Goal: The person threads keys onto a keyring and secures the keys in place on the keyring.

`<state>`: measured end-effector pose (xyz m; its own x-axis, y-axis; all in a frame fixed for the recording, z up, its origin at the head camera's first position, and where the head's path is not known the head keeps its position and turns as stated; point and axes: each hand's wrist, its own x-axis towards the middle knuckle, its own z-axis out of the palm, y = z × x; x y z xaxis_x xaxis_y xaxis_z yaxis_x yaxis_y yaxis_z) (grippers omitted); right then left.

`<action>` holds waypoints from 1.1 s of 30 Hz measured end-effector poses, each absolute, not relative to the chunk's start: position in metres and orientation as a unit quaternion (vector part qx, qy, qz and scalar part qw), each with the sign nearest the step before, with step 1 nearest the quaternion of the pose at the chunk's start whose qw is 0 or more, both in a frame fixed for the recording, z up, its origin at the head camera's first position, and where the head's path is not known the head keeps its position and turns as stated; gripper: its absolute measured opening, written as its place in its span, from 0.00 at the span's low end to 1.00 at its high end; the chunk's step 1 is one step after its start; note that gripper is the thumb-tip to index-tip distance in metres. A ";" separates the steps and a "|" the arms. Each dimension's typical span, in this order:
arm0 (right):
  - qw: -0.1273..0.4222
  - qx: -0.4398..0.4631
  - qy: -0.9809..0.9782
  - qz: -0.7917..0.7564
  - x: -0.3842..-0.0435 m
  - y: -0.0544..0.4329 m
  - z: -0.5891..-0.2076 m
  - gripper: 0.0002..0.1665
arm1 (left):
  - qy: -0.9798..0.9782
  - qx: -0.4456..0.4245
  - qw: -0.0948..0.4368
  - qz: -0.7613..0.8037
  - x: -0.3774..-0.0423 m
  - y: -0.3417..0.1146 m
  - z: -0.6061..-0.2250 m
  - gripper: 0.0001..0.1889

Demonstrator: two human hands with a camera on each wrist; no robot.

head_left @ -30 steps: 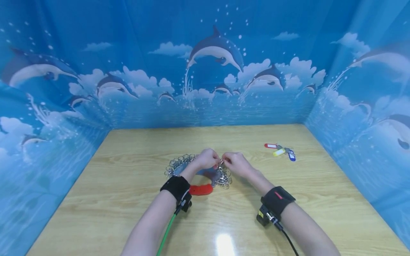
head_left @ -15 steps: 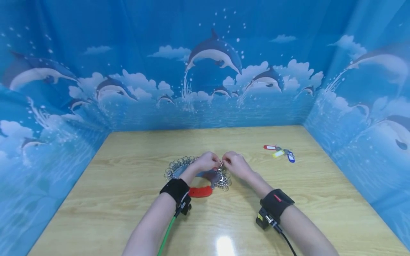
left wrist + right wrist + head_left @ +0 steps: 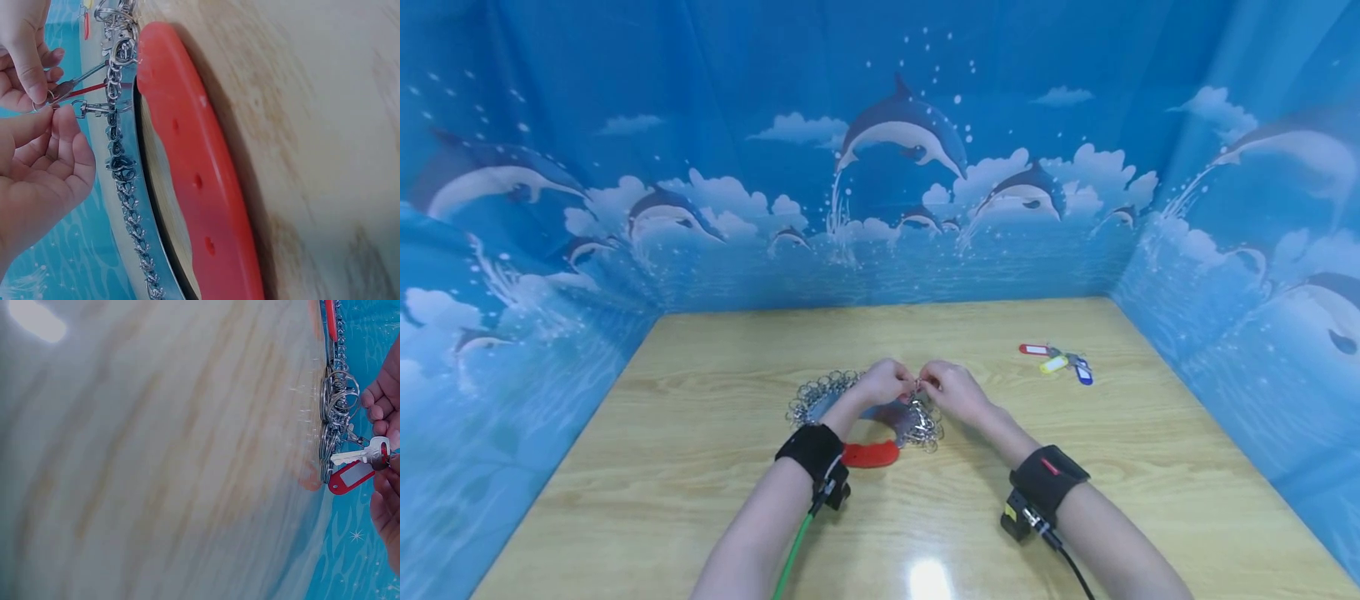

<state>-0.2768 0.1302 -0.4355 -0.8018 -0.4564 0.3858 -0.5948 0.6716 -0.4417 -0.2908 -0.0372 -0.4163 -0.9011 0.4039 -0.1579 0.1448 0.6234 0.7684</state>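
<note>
1. Moved since a second ago: very little. Head view tipped slightly, so the scene sits lower; both grips still meet over the right side of the hoop [image 3: 141,150].
2. Left grip [image 3: 886,383]: fingertips pinch a small ring [image 3: 51,94], right beside a silver clasp [image 3: 97,108]; exact contact partly hidden.
3. Right grip [image 3: 953,387]: pinches the same ring, fingertips close against the left's.
4. Key [image 3: 356,455] and red tag [image 3: 353,477] stick out from the pinching fingertips, next to the clasps.
5. Red tag has a pale label; any writing unreadable.
6. Hoop sits mid-counter [image 3: 715,400], red handle [image 3: 870,454] nearest the person, clasps and rings along its edge.
7. Back right: yellow tag [image 3: 1054,363] between another red one and a blue tag [image 3: 1083,373], white labels, text too small.
8. Right wristband [image 3: 1051,483]: small red label, text illegible.
9. Dolphin curtain [image 3: 775,50] behind.
</note>
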 end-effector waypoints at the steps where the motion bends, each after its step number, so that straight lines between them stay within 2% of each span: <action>1: 0.129 0.296 -0.905 0.277 -0.277 0.130 -0.436 0.02 | 0.885 0.155 0.160 0.408 -0.291 -0.037 -0.416 0.11; 6: 0.167 0.335 -0.892 0.252 -0.279 0.131 -0.438 0.02 | 0.882 0.142 0.165 0.418 -0.293 -0.038 -0.416 0.11; 10: 0.167 0.331 -0.894 0.251 -0.279 0.131 -0.439 0.03 | 0.877 0.133 0.164 0.431 -0.294 -0.038 -0.418 0.10; 18: 0.122 0.248 -0.902 0.332 -0.278 0.129 -0.443 0.02 | 0.876 0.141 0.173 0.428 -0.292 -0.039 -0.422 0.08; 26: 0.070 0.202 -0.882 0.420 -0.280 0.126 -0.445 0.02 | 0.883 0.156 0.160 0.412 -0.291 -0.036 -0.420 0.11; 33: 0.033 0.174 -0.879 0.442 -0.277 0.124 -0.443 0.03 | 0.890 0.154 0.156 0.399 -0.291 -0.035 -0.420 0.09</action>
<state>-0.2768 0.1239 -0.4434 -0.9371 -0.2777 0.2116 -0.3354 0.5483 -0.7661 -0.2911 -0.0350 -0.4201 -0.9035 0.3994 -0.1554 0.1502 0.6347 0.7580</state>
